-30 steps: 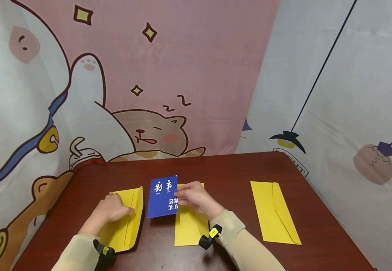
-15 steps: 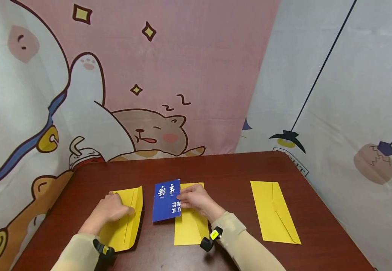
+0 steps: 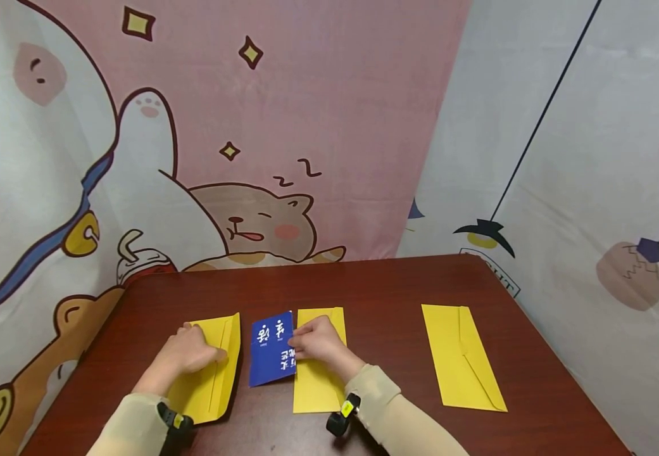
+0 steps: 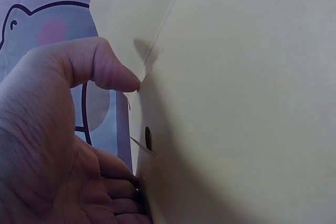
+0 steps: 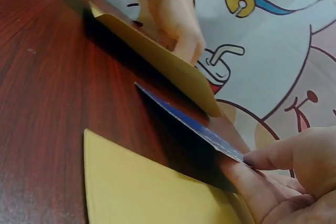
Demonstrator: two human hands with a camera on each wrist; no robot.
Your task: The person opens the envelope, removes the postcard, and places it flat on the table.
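Note:
A blue card with white characters (image 3: 271,349) is tilted over the table between two yellow envelopes. My right hand (image 3: 322,345) pinches its right edge between thumb and fingers, as the right wrist view also shows. On the left, my left hand (image 3: 185,356) grips a yellow envelope (image 3: 223,386), one side of it raised off the wood. In the left wrist view the thumb (image 4: 121,77) lies on that envelope's face, while the other fingers go partly out of sight at its edge. Under my right hand lies a second yellow envelope (image 3: 313,396).
A third yellow envelope (image 3: 461,358), flap side up, lies flat toward the right of the dark red wooden table (image 3: 389,329). Behind the table hangs a cartoon-printed cloth (image 3: 352,126). Each wrist carries a small black camera (image 3: 340,421).
The card in my right hand shifted slightly right, then back left and lower, closer to the table and the left envelope. My left hand and its envelope have stayed still.

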